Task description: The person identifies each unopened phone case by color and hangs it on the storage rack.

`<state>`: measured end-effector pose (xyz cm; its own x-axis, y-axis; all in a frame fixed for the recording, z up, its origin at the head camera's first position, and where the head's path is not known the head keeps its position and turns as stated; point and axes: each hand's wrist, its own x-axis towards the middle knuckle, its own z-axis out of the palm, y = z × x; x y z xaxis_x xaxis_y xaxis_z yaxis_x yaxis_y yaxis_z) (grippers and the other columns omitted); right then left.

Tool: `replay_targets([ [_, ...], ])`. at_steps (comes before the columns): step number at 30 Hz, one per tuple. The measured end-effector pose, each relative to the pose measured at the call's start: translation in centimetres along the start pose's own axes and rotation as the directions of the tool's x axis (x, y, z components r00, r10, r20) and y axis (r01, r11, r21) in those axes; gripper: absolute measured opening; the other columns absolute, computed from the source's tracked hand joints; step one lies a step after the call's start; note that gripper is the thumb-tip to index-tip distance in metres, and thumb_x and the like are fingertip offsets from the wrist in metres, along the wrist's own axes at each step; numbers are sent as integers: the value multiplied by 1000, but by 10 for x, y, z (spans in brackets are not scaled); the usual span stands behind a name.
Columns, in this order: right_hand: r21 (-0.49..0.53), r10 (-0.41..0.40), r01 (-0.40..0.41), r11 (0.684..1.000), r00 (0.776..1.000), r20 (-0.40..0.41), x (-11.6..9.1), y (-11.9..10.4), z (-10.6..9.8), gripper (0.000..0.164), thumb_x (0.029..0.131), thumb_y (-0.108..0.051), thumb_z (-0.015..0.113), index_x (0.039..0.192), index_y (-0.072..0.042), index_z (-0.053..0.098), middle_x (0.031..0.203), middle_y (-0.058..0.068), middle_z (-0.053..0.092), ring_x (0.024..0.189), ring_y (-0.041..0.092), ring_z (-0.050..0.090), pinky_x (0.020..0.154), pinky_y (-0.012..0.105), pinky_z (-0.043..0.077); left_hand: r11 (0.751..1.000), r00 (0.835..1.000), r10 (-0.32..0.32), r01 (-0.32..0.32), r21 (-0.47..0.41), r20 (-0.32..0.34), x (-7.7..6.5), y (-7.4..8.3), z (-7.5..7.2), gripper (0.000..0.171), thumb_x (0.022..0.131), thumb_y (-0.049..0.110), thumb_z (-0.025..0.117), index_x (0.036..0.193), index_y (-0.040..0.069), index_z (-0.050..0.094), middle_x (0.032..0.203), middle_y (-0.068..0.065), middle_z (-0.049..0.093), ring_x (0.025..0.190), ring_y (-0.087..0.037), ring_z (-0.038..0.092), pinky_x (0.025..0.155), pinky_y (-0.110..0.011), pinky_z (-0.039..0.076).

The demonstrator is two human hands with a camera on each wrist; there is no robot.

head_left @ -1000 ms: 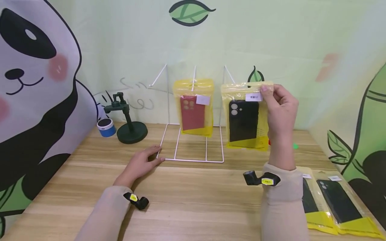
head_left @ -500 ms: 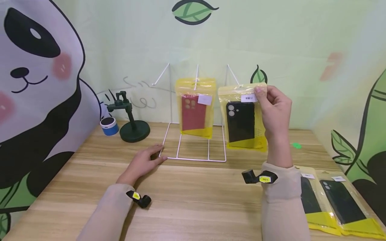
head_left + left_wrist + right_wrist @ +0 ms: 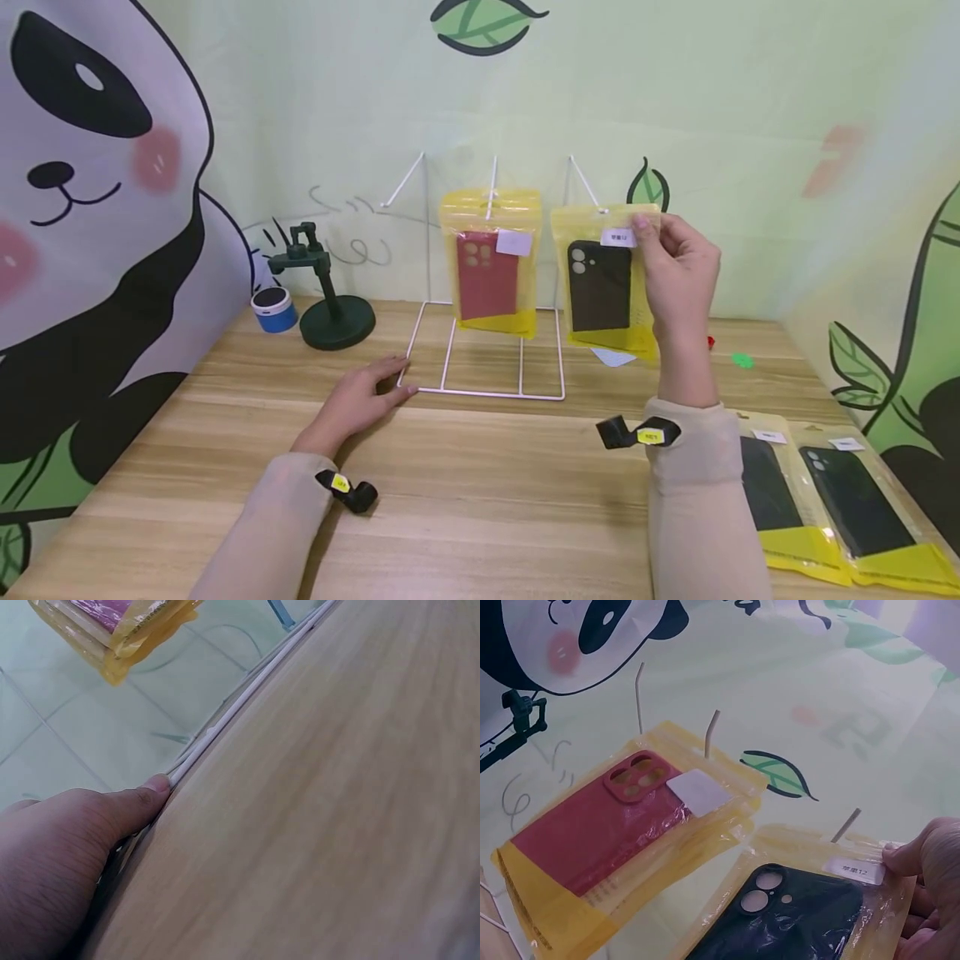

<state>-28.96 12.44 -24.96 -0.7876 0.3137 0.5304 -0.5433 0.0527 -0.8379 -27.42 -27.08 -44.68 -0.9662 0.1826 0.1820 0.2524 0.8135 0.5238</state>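
Observation:
My right hand point(image 3: 684, 271) pinches the upper right corner of a clear and yellow zip bag with a black phone case point(image 3: 600, 287) inside. A white label sits near the bag's top. The tip of the right hook point(image 3: 585, 183) meets the bag's top band; whether it passes through the hole I cannot tell. On the middle hook hangs a similar bag with a red phone case point(image 3: 487, 275). My left hand point(image 3: 358, 402) rests at the front left corner of the white wire rack point(image 3: 487, 393), its thumb point(image 3: 142, 801) pressing the front bar.
Two more bagged dark phone cases point(image 3: 855, 500) lie at the right. A dark green stand point(image 3: 337, 321) and a small blue and white cylinder point(image 3: 274, 310) are at the back left. A green piece point(image 3: 742, 360) and a pale flat piece point(image 3: 613, 357) lie behind.
My right hand has moved the black-case bag leftward, and its top band now meets the right hook's tip. The bag's lower end has risen, uncovering the pale piece. My left hand stays at the rack.

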Motion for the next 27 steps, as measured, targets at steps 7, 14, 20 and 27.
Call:
replay_targets([
  [7, -81, 13, -15, 997, 1000, -25, 3, 7, 3, 32, 89, -33, 77, 107, -7, 79, 98, 5, 77, 82, 16, 67, 72, 21, 54, 1000, 1000, 11, -11, -4, -1, 1, 0, 0, 62, 96, 51, 63, 148, 17, 53, 154, -8, 46, 144, -31, 39, 117, -53, 30],
  [14, -110, 33, -35, 993, 999, -21, 3, 13, 6, 31, 92, -30, 75, 110, -5, 78, 105, 8, 76, 86, 17, 68, 75, 20, 55, 1000, 1000, 27, -27, -5, -8, 0, -2, 0, 62, 96, 50, 64, 147, 16, 54, 153, -9, 47, 143, -32, 41, 117, -53, 30],
  [20, -130, 32, -34, 991, 999, -18, 4, 15, 6, 32, 93, -30, 73, 111, -4, 77, 106, 9, 76, 86, 17, 68, 76, 20, 55, 1000, 1000, 21, -21, -5, -13, -1, -1, 0, 61, 96, 49, 64, 147, 16, 54, 153, -8, 47, 142, -31, 41, 117, -53, 31],
  [27, -179, 29, -31, 983, 999, -15, 3, 16, 7, 31, 95, -30, 70, 114, -6, 77, 106, 9, 76, 83, 16, 64, 71, 18, 52, 1000, 1000, 11, -11, -3, -12, -1, -1, 0, 61, 96, 48, 64, 147, 17, 54, 153, -8, 47, 143, -30, 41, 117, -52, 30],
])
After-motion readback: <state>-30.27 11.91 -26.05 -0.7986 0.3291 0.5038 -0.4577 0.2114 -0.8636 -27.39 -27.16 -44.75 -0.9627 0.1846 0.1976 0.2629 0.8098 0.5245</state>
